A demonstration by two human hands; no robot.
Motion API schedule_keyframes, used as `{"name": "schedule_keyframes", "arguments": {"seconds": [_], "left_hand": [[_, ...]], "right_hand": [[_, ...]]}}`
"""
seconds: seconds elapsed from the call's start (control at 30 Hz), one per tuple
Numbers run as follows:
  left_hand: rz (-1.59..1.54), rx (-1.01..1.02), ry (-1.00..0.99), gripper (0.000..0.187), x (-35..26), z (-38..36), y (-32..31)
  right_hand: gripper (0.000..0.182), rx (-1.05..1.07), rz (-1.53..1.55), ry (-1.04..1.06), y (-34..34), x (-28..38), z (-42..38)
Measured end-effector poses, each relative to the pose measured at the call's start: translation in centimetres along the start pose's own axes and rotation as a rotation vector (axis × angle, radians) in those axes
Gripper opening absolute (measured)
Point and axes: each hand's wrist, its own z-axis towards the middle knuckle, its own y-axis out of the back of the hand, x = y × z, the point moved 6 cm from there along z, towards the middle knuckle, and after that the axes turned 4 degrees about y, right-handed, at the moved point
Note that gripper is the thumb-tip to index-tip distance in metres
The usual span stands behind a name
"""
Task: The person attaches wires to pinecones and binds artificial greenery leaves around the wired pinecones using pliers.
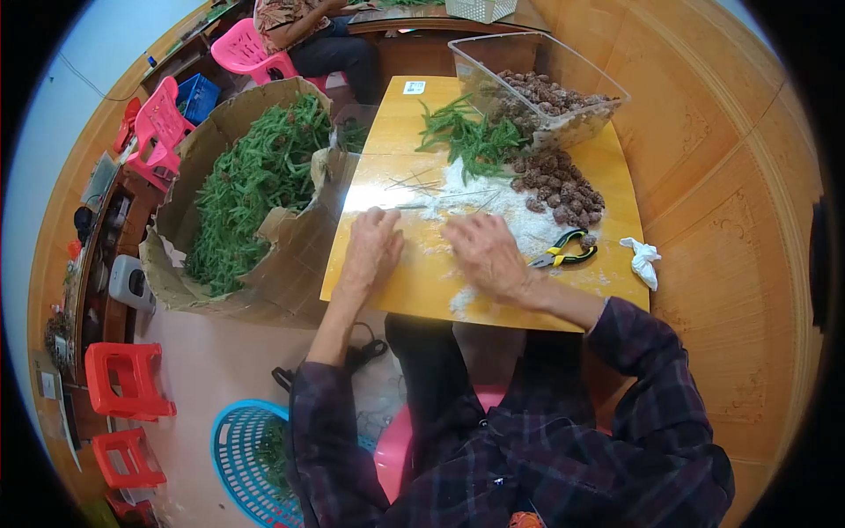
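White powder patch [493, 211] spread flat mid-table, thin wire stems [422, 187] lying across it.

left hand [373, 246] flat, palm down | right hand [486, 255] flat, fingers spread

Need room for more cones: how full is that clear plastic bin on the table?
Partly full: brown cones cover the bottom of the clear bin, with its walls rising bare above them.
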Motion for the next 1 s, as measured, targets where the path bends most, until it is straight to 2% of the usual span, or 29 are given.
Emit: {"name": "schedule_keyframes", "arguments": {"seconds": [0.03, 0.13, 0.23, 0.33, 0.43, 0.53, 0.63, 0.7, 0.8, 0.83, 1.0], "left_hand": [[0.009, -0.006, -0.003, 0.031, 0.6, 0.6, 0.0], [0.036, 0.058, 0.023, 0.033, 1.6, 2.1, -0.8], [0.055, 0.053, -0.035, 0.030, 0.9, 2.8, -1.4], [0.048, 0.035, -0.072, 0.029, 0.8, 3.3, -2.9], [0.036, 0.027, -0.103, 0.030, 0.0, 4.2, -4.2], [0.025, 0.013, -0.157, 0.035, -2.0, 5.3, -5.5], [0.113, 0.105, -0.104, 0.038, -3.8, 6.6, -6.6], [0.141, 0.145, -0.098, 0.032, -4.2, 7.3, -7.5], [0.159, 0.119, -0.177, 0.025, -4.0, 7.9, -9.1], [0.117, 0.061, -0.217, 0.017, -3.9, 7.8, -9.3], [0.136, 0.095, -0.269, 0.011, -4.2, 7.7, -10.1]], "right_hand": [[0.028, -0.010, -0.067, -0.011, -0.2, -1.3, 0.8], [0.036, 0.248, -0.054, -0.156, -1.4, -5.9, 2.3], [0.035, 0.488, 0.016, -0.222, -2.3, -8.4, 2.4], [0.034, 0.521, 0.149, -0.227, -2.1, -8.7, 2.4], [0.034, 0.404, 0.180, -0.183, -2.4, -9.4, 2.0], [0.026, 0.166, 0.299, -0.217, -1.6, -10.3, 1.7], [0.022, 0.073, 0.355, -0.278, -1.0, -11.5, 1.2], [0.021, 0.039, 0.367, -0.287, -0.4, -11.8, 0.7], [0.018, 0.034, 0.384, -0.307, 0.0, -12.0, 0.2], [0.018, 0.033, 0.399, -0.311, 0.2, -12.0, 0.0], [0.019, -0.008, 0.414, -0.280, 1.4, -11.2, 0.1]]}}
